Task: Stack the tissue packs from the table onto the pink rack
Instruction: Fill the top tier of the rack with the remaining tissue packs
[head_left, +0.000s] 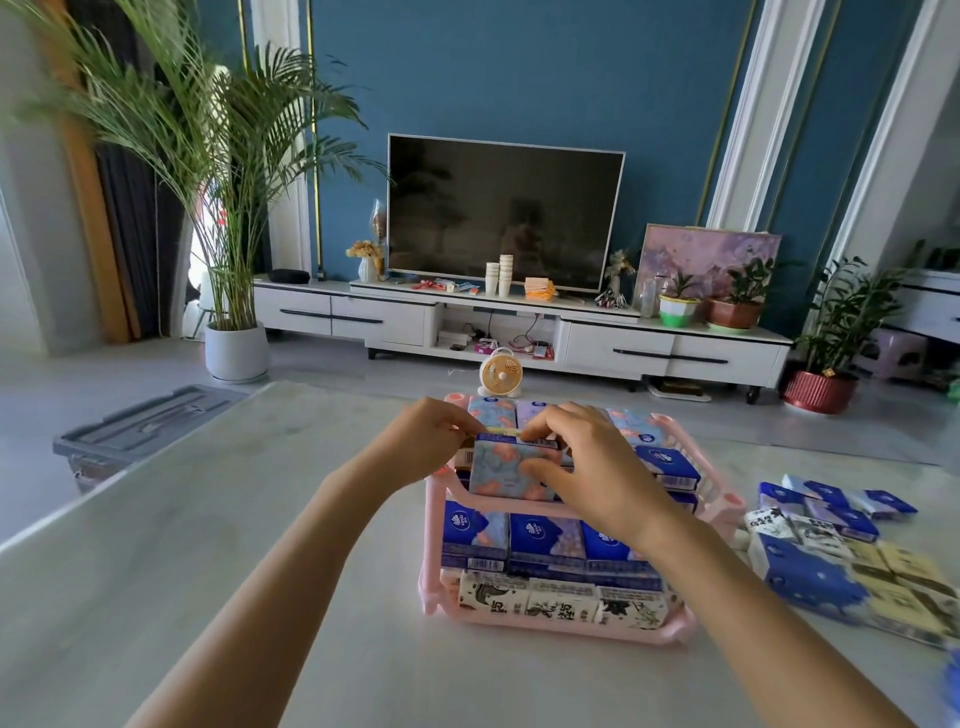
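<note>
Head view looks down on a pale, marble-patterned surface (208, 545) carrying a pink plastic three-tier rack (571, 629). The rack's bottom tier holds black-and-white printed packs, the middle tier blue ones, and the top tier is partly filled with pastel and blue packs. To the right, well apart from the rack, lies a loose heap of blue, white and cream tissue packs (831, 551) not yet stacked.

The step in hand is seating a blue-grey tissue pack with pink blotches (506, 470) at the front left of the top tier, where it stands tilted with its lower edge near the front rail. The left hand (431, 434) pinches its upper left edge with curled fingers. The right hand (587, 467) grips it with the thumb on the face and the fingers curled over the top.

To do this well, I judge the pack should be squared against its neighbours and lowered flat, not pushed. Letting go one hand at a time should keep the soft wrapper from snagging the rail or shifting the row behind.
</note>
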